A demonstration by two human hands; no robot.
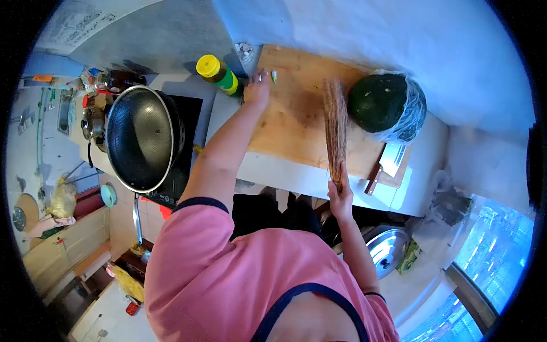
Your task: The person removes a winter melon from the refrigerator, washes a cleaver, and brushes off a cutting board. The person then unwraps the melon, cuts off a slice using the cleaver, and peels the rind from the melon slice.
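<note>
My right hand is closed around the lower end of a small hand broom made of thin brown stalks. Its bristles point away from me over the wooden cutting board, and their tips are blurred. At the board's far left edge is my left hand, fingers curled together; what they hold, if anything, is hidden. Just right of those fingers lies a small green and white scrap. A bottle with a yellow cap stands close to the left hand's other side.
A dark green melon, partly in plastic wrap, sits at the board's right. Below it lies a wooden-handled knife. On the left, a large wok rests on a black cooktop. A metal lid is at lower right.
</note>
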